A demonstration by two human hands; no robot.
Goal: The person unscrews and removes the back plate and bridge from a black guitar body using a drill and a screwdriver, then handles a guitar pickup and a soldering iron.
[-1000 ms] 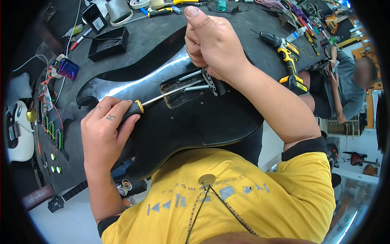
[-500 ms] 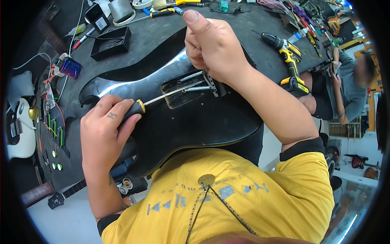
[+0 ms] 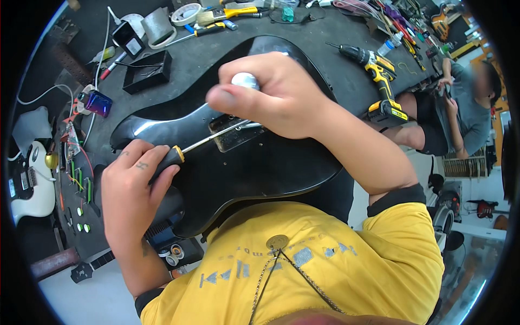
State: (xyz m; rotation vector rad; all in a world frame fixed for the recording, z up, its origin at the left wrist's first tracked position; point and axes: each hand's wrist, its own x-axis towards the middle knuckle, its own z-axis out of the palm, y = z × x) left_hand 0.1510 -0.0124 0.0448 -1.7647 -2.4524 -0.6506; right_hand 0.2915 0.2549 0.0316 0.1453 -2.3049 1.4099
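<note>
A glossy black electric guitar body (image 3: 227, 181) lies with its back up in front of me. My left hand (image 3: 130, 184) is closed around the dark, yellow-collared handle of a screwdriver (image 3: 203, 143). Its metal shaft reaches over the rectangular spring cavity (image 3: 232, 140), towards a metal spring beneath my right hand. My right hand (image 3: 279, 97) is a fist above the cavity, its thumb pointing left. From the top of this fist shows a rounded silvery end (image 3: 245, 81) of something otherwise hidden. The fist also covers part of the cavity and the shaft tip.
A yellow-and-black cordless drill (image 3: 379, 78) lies to the right of the guitar. An open black box (image 3: 146, 71) stands at the far left. Brushes (image 3: 227, 15), tape (image 3: 186, 14) and cables lie at the back. Another person (image 3: 460, 108) sits at the right.
My right fist has moved left and nearer and turned over, bringing the rounded silvery end into sight. The screwdriver and left hand have shifted slightly left and nearer.
</note>
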